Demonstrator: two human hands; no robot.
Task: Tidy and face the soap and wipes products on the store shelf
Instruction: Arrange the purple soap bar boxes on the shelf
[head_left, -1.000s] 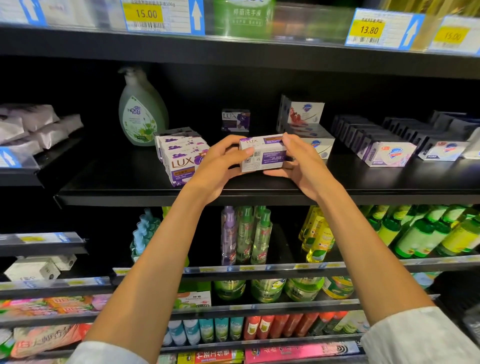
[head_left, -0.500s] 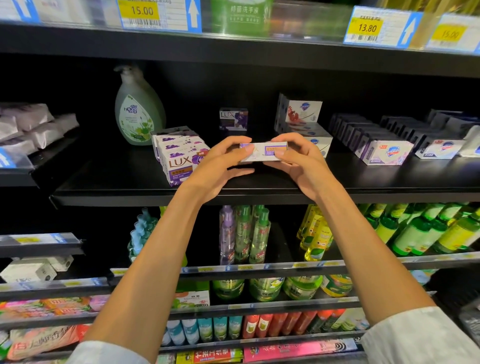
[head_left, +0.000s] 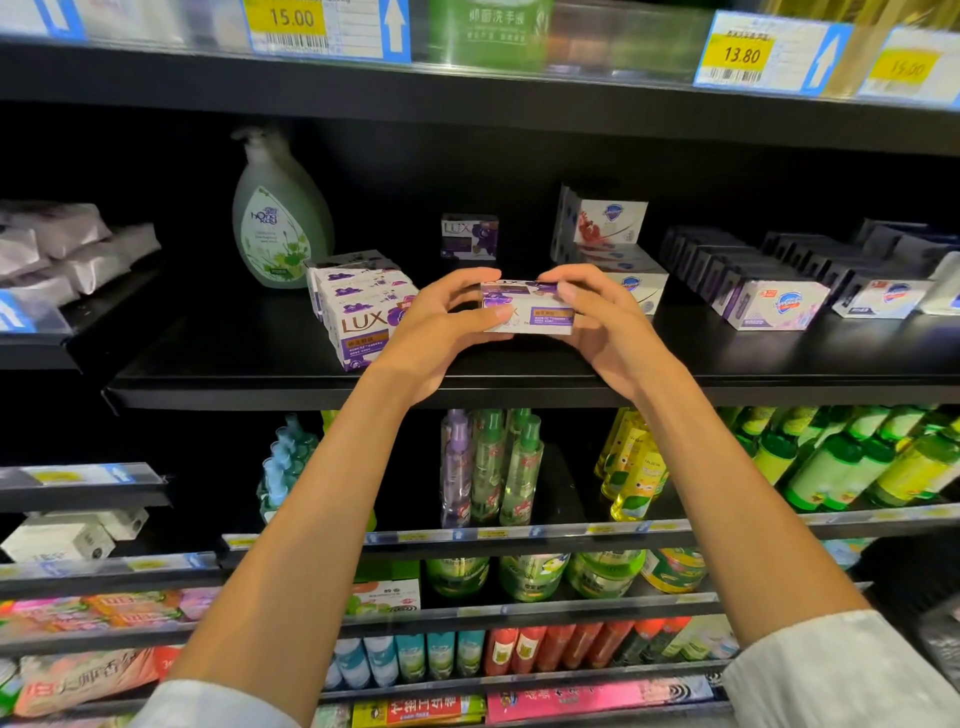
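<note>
A purple-and-white LUX soap box (head_left: 535, 312) is held just above the black shelf (head_left: 249, 374), its logo face turned toward me. My left hand (head_left: 436, 332) grips its left end and my right hand (head_left: 602, 322) grips its right end. Left of it stands a stack of LUX soap boxes (head_left: 363, 312), slightly angled. One lone LUX box (head_left: 470, 236) stands at the back of the shelf. Behind my right hand is a stack of white Safeguard soap boxes (head_left: 613, 244). White wipes packs (head_left: 67, 249) lie on the left shelf.
A green pump bottle (head_left: 278, 218) stands back left. Rows of soap boxes (head_left: 769, 291) fill the right of the shelf. Price tags (head_left: 743, 54) line the shelf above. Green and yellow bottles (head_left: 831, 467) crowd the lower shelves.
The soap box has been rotated in both hands, from its barcode side, through its narrow edge, to its LUX front face. It sits slightly lower and further right.
</note>
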